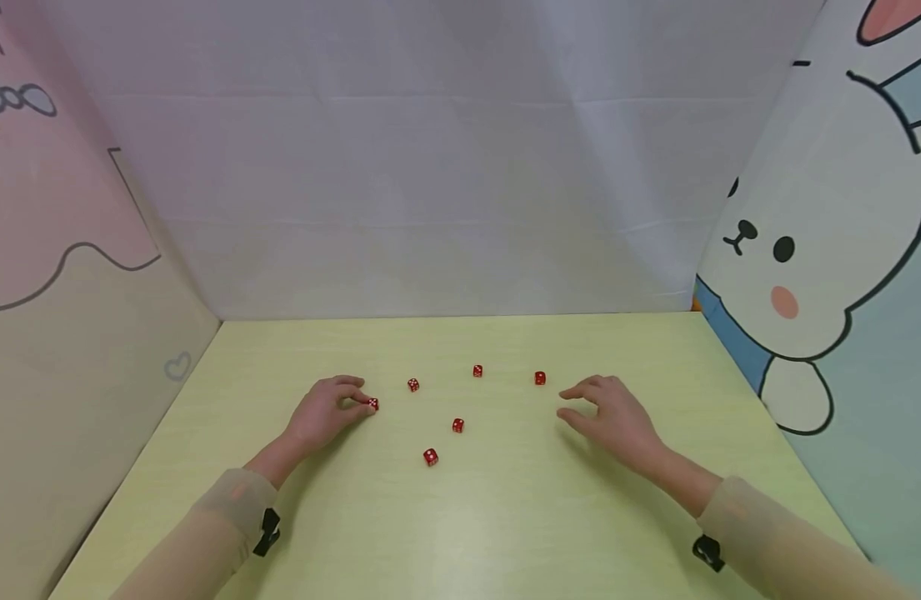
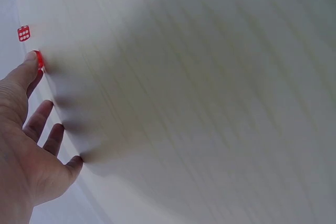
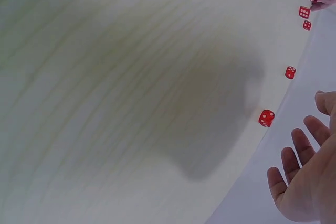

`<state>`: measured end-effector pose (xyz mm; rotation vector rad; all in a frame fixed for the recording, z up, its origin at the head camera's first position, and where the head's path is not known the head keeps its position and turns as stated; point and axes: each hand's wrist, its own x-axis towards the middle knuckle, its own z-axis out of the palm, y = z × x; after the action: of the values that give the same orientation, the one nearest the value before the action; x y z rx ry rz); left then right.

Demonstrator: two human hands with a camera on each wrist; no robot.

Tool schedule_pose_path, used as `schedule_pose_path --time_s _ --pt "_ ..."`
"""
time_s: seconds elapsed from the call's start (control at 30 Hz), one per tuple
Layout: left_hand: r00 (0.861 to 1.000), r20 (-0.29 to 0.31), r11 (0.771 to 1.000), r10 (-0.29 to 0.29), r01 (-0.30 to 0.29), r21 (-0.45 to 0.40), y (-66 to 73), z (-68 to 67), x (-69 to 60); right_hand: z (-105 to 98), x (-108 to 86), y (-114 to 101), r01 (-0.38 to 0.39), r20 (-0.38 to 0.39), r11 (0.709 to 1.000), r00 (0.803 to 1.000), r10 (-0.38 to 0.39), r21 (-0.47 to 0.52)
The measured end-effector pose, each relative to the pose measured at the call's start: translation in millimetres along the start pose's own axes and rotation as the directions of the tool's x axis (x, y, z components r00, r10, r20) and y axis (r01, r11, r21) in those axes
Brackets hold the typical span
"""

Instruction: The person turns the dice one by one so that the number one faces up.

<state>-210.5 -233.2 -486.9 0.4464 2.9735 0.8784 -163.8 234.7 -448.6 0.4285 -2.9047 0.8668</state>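
On the pale yellow table, the left hand [image 1: 327, 414] pinches a red die [image 1: 373, 404] between thumb and index finger; in the left wrist view the thumb covers part of that die [image 2: 39, 60], and the other fingers are spread. The right hand [image 1: 618, 423] is held with fingers apart and nothing between them, just right of another red die [image 1: 539, 378]. In the right wrist view this hand [image 3: 310, 174] is beside the nearest die [image 3: 266, 118] without touching it. More red dice lie between the hands, one [image 1: 413, 384] close to the left hand.
Other dice lie mid-table: one at the back [image 1: 478, 371], one in the middle [image 1: 457, 425], one nearer the front [image 1: 430, 457]. A white sheet [image 1: 445, 192] hangs behind the table [image 1: 475, 533]. Printed cloths with cartoon figures stand at left and right [image 1: 828, 250].
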Motion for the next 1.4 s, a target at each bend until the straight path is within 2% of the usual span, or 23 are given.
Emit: schedule_pose_path --time_s 0.47,0.63,0.93,1.07,1.2,1.4 --pt "1.000 -0.010 1.000 0.004 -0.004 -0.015 -0.8 2.1 0.6 20 -4.7 -26 0.043 0.056 0.999 0.997 -0.044 0.027" --pt "1.000 -0.008 1.000 -0.004 0.003 -0.013 -1.3 2.8 1.1 30 0.3 -41 0.063 0.085 0.998 0.994 -0.065 0.025" --pt "1.000 -0.008 1.000 0.000 0.000 -0.021 -2.8 3.7 1.0 52 14.3 -63 0.170 0.085 0.985 0.982 -0.168 -0.017" --pt "1.000 -0.006 0.999 -0.008 0.008 -0.032 -3.5 4.5 0.3 63 21.7 -71 0.196 0.106 0.980 0.976 -0.190 -0.048" --pt "1.000 -0.011 0.999 -0.003 0.002 -0.037 -5.2 6.3 -0.4 73 27.7 -77 0.181 0.140 0.982 0.975 -0.172 -0.053" --pt "1.000 -0.012 0.999 -0.003 0.003 -0.044 -5.2 6.7 -1.2 86 34.1 -82 0.168 0.172 0.977 0.974 -0.144 -0.135"
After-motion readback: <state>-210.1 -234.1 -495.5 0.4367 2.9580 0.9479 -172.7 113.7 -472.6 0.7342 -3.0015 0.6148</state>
